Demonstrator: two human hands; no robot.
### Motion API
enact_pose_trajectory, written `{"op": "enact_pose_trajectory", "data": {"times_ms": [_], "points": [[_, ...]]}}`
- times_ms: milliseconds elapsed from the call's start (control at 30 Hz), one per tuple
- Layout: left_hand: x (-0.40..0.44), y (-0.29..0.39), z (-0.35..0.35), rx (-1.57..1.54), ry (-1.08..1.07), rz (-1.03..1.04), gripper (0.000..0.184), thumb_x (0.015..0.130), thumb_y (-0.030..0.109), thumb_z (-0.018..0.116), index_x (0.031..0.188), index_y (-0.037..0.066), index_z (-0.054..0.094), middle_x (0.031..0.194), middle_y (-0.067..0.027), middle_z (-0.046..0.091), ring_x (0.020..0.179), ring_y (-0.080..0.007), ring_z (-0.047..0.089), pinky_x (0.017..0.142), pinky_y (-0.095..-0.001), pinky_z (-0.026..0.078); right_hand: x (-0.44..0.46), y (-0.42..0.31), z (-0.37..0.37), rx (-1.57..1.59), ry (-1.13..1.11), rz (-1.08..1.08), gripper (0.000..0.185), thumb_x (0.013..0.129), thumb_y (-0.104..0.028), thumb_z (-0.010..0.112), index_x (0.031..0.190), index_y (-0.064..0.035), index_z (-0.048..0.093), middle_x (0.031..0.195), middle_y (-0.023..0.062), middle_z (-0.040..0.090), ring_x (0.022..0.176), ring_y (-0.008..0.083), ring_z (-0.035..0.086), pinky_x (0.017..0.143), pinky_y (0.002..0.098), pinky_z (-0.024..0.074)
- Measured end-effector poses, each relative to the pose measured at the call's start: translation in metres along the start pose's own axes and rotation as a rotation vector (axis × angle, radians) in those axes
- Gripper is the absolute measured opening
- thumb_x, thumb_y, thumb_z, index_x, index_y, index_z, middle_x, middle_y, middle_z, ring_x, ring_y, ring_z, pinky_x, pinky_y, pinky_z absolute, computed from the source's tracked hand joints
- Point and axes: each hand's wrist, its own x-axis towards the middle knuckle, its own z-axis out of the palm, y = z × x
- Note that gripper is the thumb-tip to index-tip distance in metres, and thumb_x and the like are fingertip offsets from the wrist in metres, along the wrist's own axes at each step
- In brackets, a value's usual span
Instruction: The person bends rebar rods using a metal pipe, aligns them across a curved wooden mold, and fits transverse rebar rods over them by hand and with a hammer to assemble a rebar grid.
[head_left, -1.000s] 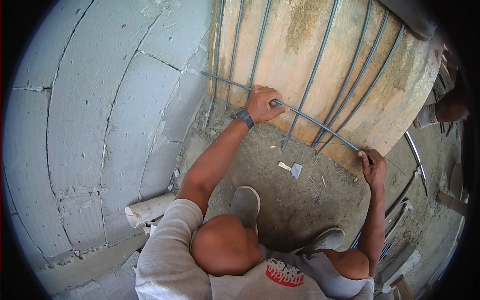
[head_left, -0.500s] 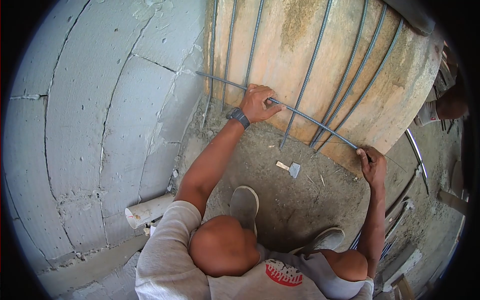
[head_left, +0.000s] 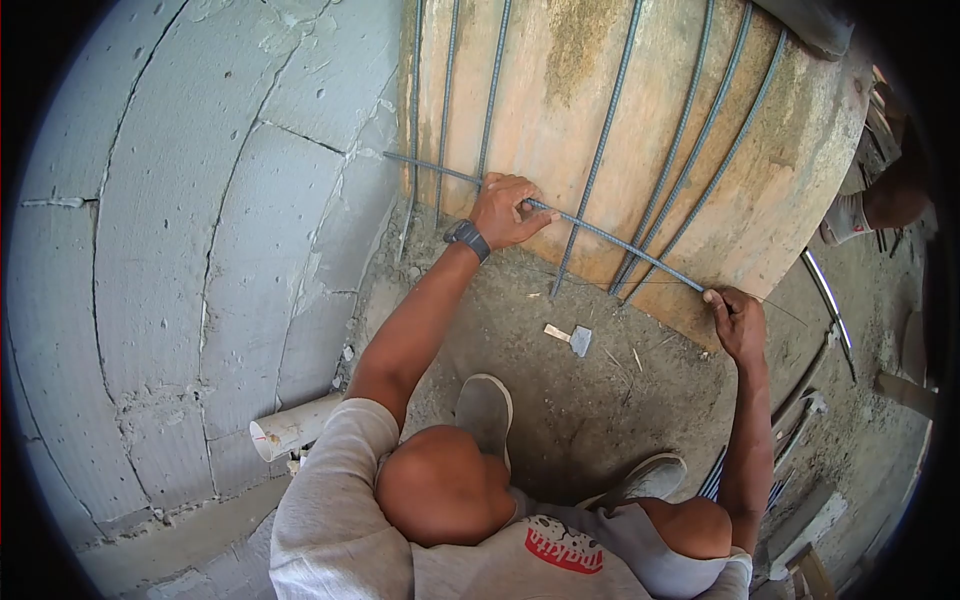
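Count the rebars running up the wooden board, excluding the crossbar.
7: three left rebars near the block wall, one middle rebar, three right rebars close together. Others may be hidden.

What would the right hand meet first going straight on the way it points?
Probably the wooden board ahead, though depth is unclear from this view. The right hand holds the end of the crosswise bar; a thin wire close by might brush it first.

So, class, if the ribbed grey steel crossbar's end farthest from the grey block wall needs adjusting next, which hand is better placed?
Probably the right hand: it holds that end of the ribbed grey steel crossbar. The left hand grips farther along, nearer the grey block wall.
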Motion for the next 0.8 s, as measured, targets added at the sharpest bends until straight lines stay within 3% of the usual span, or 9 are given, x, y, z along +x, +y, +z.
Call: {"op": "enact_pose_trajectory", "data": {"times_ms": [133, 367, 433, 467, 567, 600, 667, 733, 800], "points": [[0.008, 0.033, -0.007, 0.105, 0.156, 0.122, 0.029, 0.08, 0.028, 0.084, 0.095, 0.008, 0.069, 0.096, -0.0093, 0.068, 0.088, -0.027, 0.063, 0.085, -0.041, 0.043, -0.001, 0.0, 0.001, -0.03, 0.013, 0.019, 0.038, 0.096, -0.036, 0.069, 0.081, -0.0015, 0.071, 0.073, 0.0198, 0.064, 0.068, 0.0419, 0.063, 0.062, 0.0471, 0.0473], [0.048, 0.157, 0.06, -0.012, -0.341, 0.607, 0.041, 0.084, 0.02, 0.076, 0.121, 0.007, 0.063, 0.115, -0.012, 0.065, 0.11, -0.0334, 0.06, 0.095, -0.0465, 0.046, -0.007, -0.011, -0.018, -0.117, -0.118, 0.105, 0.038, 0.097, -0.047, 0.062, 0.097, -0.0131, 0.08, 0.088, 0.0157, 0.074, 0.083, 0.0394, 0.07, 0.073, 0.0492, 0.0542], [0.056, 0.182, 0.085, 0.023, -0.381, 0.617, 0.049, 0.084, 0.019, 0.076, 0.129, 0.007, 0.059, 0.117, -0.0121, 0.065, 0.114, -0.0344, 0.059, 0.099, -0.0474, 0.046, -0.012, -0.002, -0.011, -0.049, -0.061, 0.056, 0.035, 0.097, -0.046, 0.063, 0.101, -0.0151, 0.08, 0.09, 0.0162, 0.074, 0.085, 0.0394, 0.07, 0.075, 0.049, 0.0553], [0.064, 0.19, 0.097, 0.035, -0.355, 0.626, 0.046, 0.092, 0.023, 0.07, 0.132, 0.007, 0.056, 0.116, -0.0148, 0.066, 0.109, -0.0364, 0.063, 0.093, -0.048, 0.051, -0.013, -0.002, -0.01, -0.05, -0.084, 0.077, 0.034, 0.097, -0.045, 0.063, 0.102, -0.0159, 0.08, 0.091, 0.0163, 0.074, 0.086, 0.0393, 0.071, 0.076, 0.0486, 0.0558], [0.071, 0.189, 0.124, 0.091, -0.713, 0.348, 0.033, 0.102, 0.029, 0.06, 0.125, 0.006, 0.058, 0.11, -0.0173, 0.068, 0.098, -0.0386, 0.067, 0.08, -0.0475, 0.055, -0.01, -0.002, -0.016, -0.008, -0.133, 0.101, 0.032, 0.097, -0.044, 0.062, 0.105, -0.0181, 0.08, 0.094, 0.0155, 0.075, 0.088, 0.0388, 0.072, 0.077, 0.049, 0.0564], [0.075, 0.187, 0.125, 0.103, -0.738, 0.393, 0.03, 0.107, 0.034, 0.052, 0.118, 0.007, 0.058, 0.103, -0.0189, 0.069, 0.09, -0.0398, 0.069, 0.07, -0.0478, 0.056, -0.011, -0.002, -0.015, 0.013, -0.156, 0.111, 0.032, 0.097, -0.044, 0.062, 0.106, -0.0188, 0.08, 0.094, 0.0151, 0.076, 0.089, 0.0386, 0.072, 0.078, 0.0493, 0.0564], [0.08, 0.188, 0.125, 0.185, -0.81, 0.338, 0.028, 0.106, 0.033, 0.053, 0.113, 0.007, 0.058, 0.1, -0.018, 0.069, 0.09, -0.0401, 0.069, 0.072, -0.0492, 0.055, -0.011, 0.002, -0.009, 0.011, -0.139, 0.141, 0.033, 0.096, -0.043, 0.064, 0.104, -0.0146, 0.079, 0.098, 0.0133, 0.076, 0.096, 0.0358, 0.072, 0.086, 0.0466, 0.0545], [0.08, 0.18, 0.134, 0.168, -0.757, 0.319, 0.028, 0.106, 0.033, 0.052, 0.112, 0.006, 0.06, 0.1, -0.0186, 0.069, 0.091, -0.0408, 0.069, 0.072, -0.0504, 0.055, -0.018, 0.008, -0.009, 0.01, 0.041, 0.056, 0.034, 0.093, -0.04, 0.068, 0.103, -0.0092, 0.077, 0.104, 0.0131, 0.075, 0.104, 0.0352, 0.069, 0.095, 0.0438, 0.05], [0.079, 0.177, 0.141, 0.109, -0.713, 0.413, 0.028, 0.107, 0.032, 0.051, 0.112, 0.006, 0.061, 0.099, -0.0189, 0.069, 0.089, -0.0407, 0.069, 0.072, -0.0502, 0.055, -0.06, 0.034, -0.031, -0.057, 0.475, 0.055, 0.032, 0.093, -0.036, 0.069, 0.105, -0.0075, 0.075, 0.105, 0.0151, 0.072, 0.104, 0.0363, 0.066, 0.094, 0.0447, 0.0497]]}}
